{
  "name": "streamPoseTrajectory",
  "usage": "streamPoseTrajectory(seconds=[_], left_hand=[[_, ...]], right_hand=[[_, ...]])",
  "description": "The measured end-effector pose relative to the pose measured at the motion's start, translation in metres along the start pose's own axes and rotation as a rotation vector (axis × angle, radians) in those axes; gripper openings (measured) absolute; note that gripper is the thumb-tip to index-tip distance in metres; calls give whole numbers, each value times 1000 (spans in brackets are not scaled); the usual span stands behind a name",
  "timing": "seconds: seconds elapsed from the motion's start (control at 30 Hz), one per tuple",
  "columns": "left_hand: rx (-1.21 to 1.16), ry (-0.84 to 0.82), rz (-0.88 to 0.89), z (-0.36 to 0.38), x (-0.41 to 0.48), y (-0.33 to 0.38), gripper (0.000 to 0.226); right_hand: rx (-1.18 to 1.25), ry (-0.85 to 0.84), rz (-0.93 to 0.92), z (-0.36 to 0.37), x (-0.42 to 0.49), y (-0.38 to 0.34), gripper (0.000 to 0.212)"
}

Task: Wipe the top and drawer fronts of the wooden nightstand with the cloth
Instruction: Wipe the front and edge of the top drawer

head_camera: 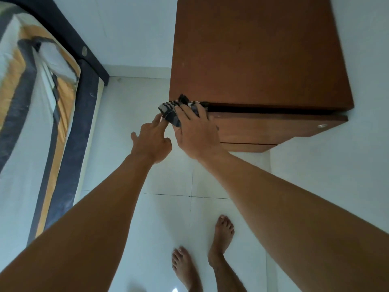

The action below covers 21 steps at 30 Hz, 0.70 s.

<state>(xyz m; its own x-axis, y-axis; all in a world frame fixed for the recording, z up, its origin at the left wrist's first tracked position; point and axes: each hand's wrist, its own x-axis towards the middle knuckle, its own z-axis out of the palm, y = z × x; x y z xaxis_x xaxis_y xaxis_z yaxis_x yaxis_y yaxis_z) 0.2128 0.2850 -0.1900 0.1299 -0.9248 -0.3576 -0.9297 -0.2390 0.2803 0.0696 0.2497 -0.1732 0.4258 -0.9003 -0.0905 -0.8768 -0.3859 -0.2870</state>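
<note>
The wooden nightstand [259,55] stands against the white wall, seen from above, its brown top bare. Below the top's front edge runs the upper drawer front [273,128], with a second front beneath it. A dark and white striped cloth [171,111] is bunched at the front left corner of the nightstand. My right hand [196,134] presses the cloth against the left end of the upper drawer front, fingers spread over it. My left hand [152,140] is just left of it, its extended fingers touching the cloth's hanging edge.
A bed [35,98] with a dark frame and an orange, grey and white cover fills the left side. White floor tiles [168,218] lie between bed and nightstand, where my bare feet [202,256] stand. A round metal lock [322,126] sits at the drawer's right end.
</note>
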Motion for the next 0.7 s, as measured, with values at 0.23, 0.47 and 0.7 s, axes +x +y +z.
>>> streamPoseTrajectory(seconds=[0.23,0.47,0.7], left_hand=[[175,-20,-63,-2,-4,9,75],[268,12,-167,-2,-10,33,75],[315,12,-229,2,-9,54,79]], right_hand=[[-193,-64,-15,-7,-4,10,66],[-240,-47,62,-21,-28,65,62],[-220,-17,153,-32,-54,128,65]])
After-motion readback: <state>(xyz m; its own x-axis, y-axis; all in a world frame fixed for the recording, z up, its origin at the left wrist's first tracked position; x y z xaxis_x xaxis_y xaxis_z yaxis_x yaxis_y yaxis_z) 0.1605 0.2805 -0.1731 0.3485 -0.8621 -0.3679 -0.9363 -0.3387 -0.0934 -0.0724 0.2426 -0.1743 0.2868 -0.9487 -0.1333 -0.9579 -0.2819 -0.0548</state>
